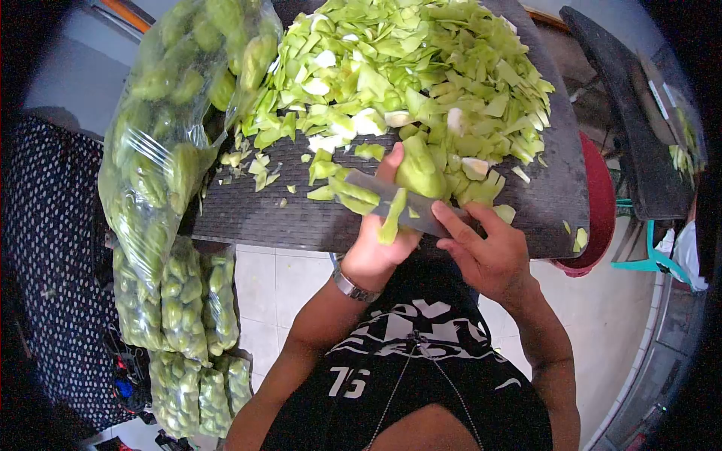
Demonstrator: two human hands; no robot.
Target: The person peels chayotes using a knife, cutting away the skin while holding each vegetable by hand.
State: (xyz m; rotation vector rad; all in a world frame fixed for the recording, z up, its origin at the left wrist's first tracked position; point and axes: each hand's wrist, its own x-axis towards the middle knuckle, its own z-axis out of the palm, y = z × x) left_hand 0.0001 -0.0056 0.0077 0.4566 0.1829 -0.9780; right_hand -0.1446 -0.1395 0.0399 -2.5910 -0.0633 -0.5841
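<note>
A pale green chayote (pixel 420 171) is held in my left hand (pixel 385 239), whose thumb rests near its upper left side and whose other fingers are mostly hidden. My right hand (pixel 487 248) grips a wide-bladed knife (pixel 363 183) from the right. The blade lies across the chayote's lower side and points left. A strip of green peel (pixel 393 216) hangs over the blade. Beyond both hands, a large heap of green peelings (pixel 421 68) covers the dark table (pixel 263 218). A watch is on my left wrist.
A big clear bag of chayotes (pixel 162 128) lies along the table's left side. Below it, smaller packed bags (pixel 180 301) stand on the tiled floor. A red tub (pixel 598 203) sits beyond the right edge, near a turquoise frame (pixel 650 252) and a dark chair (pixel 632 113).
</note>
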